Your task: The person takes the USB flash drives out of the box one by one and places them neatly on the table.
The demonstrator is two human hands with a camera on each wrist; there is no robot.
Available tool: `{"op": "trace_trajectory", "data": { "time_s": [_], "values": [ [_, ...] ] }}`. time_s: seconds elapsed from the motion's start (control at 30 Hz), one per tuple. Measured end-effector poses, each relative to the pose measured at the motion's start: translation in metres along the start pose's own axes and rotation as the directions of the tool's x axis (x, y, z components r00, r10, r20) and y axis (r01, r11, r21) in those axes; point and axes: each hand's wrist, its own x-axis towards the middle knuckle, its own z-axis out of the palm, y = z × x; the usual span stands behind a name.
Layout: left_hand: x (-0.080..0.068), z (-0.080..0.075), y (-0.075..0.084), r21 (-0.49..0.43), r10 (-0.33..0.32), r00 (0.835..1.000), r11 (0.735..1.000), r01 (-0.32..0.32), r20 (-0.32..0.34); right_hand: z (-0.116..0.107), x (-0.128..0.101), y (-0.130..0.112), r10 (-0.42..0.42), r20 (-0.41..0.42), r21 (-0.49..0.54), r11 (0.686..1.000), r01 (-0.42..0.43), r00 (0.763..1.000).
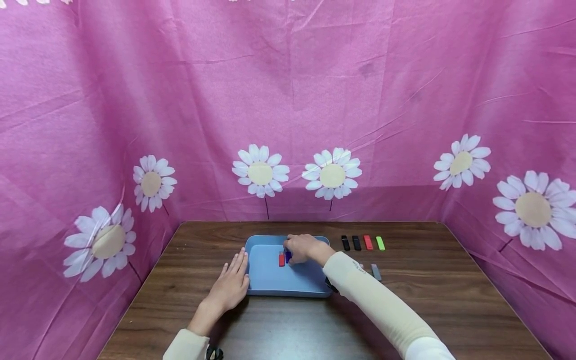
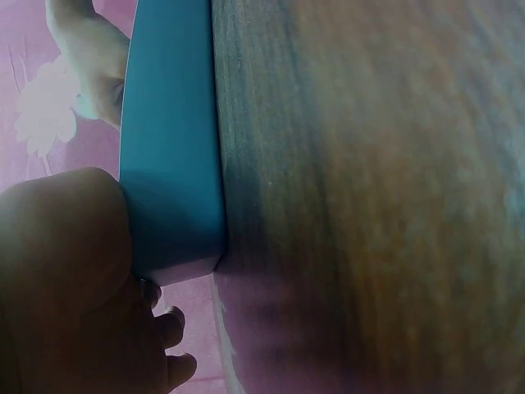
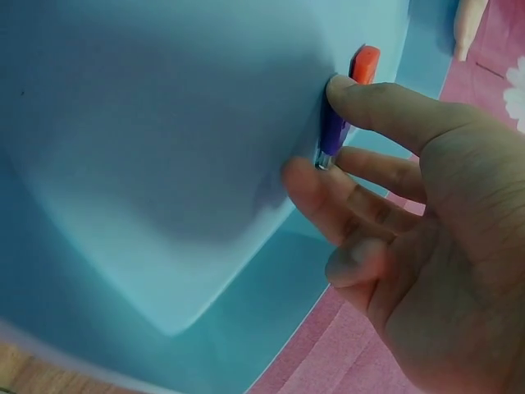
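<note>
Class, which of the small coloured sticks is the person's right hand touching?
The purple stick in the blue tray, beside the red one; the others lie on the table.

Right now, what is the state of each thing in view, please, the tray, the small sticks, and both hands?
Blue tray: flat on the table, holding two sticks.
Purple stick: in the tray, touched by the right hand fingers.
Red stick: lying in the tray beside the purple one.
Left hand: flat, fingers straight, against the tray's left wall.
Four sticks: in a row on the table, untouched.
Grey stick: on the table, apart.
</note>
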Motion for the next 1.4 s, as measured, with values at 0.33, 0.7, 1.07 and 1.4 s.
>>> {"op": "trace_trajectory", "data": {
  "time_s": [0.33,0.7,1.07,1.4],
  "values": [
    [-0.002,0.000,0.002,-0.006,-0.018,1.000,1.000,0.018,0.017,0.004,-0.001,0.003,-0.015,-0.035,0.035,0.999,0.017,0.999],
    [-0.002,-0.002,0.005,0.026,-0.009,1.000,1.000,0.009,0.010,0.002,-0.006,0.006,-0.026,-0.057,0.061,0.998,0.029,0.998],
    [-0.001,0.004,-0.001,0.003,0.049,0.997,0.999,-0.049,-0.063,-0.008,-0.019,0.010,-0.035,-0.107,0.097,0.994,0.046,0.994],
    [-0.002,0.000,0.002,0.052,0.034,0.999,0.998,-0.033,-0.030,-0.012,-0.038,0.019,-0.056,-0.167,0.138,0.987,0.080,0.984]
  ]
}}
